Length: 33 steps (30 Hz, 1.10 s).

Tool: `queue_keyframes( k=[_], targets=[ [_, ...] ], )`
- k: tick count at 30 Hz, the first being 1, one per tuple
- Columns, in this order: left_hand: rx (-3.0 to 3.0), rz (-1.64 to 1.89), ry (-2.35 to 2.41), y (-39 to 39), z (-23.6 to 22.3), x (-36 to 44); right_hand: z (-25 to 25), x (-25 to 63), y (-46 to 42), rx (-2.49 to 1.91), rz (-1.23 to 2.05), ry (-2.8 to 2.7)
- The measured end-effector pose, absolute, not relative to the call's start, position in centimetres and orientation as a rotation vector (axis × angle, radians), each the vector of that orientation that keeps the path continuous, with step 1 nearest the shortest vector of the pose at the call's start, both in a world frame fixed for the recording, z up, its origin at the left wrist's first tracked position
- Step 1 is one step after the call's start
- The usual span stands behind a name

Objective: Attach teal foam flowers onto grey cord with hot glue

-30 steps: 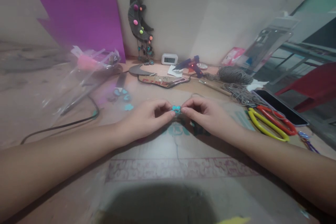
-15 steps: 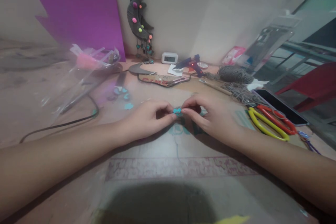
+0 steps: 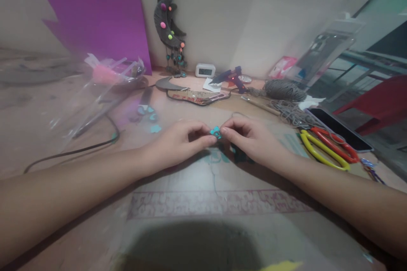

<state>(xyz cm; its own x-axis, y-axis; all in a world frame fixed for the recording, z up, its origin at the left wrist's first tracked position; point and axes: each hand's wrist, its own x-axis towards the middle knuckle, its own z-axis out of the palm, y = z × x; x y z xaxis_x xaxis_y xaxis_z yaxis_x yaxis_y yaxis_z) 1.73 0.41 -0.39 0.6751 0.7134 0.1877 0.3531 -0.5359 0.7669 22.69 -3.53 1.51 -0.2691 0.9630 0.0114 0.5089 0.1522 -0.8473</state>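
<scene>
Above the middle of the table, a small turquoise flower-shaped piece (image 3: 216, 132) with a dark centre is held between both hands. My left hand (image 3: 187, 139) pinches its left side between thumb and forefinger. From the other side, the thumb and forefinger of my right hand (image 3: 246, 135) close on its right edge. A flat turquoise cutout (image 3: 155, 128) lies on the table left of my left hand, with several curved turquoise scraps (image 3: 148, 112) just behind it.
Yellow-handled scissors (image 3: 324, 150), red-handled scissors (image 3: 340, 146) and a phone (image 3: 340, 129) lie at right, near grey yarn (image 3: 284, 90). At the back are a glue gun (image 3: 230, 78), a small clock (image 3: 205, 70) and a grey crescent (image 3: 168, 84). A cable (image 3: 79, 151) curves at left.
The turquoise piece has turned between my fingers and more of its petals and dark centre show. My right fingertips have shifted slightly; my arms are nearly still.
</scene>
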Motion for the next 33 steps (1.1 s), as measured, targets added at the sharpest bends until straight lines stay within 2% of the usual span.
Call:
queue_keyframes(
  k=[15,33],
  targets=[
    [2.142,0.640,0.862,0.26,-0.48,1.71,1.31,22.34,-3.77,-1.373,1.038,-1.827],
    [2.172,0.603,0.887,0.23,-0.14,1.69,1.30,22.46,-3.87,-1.347,0.871,-1.953]
  ],
)
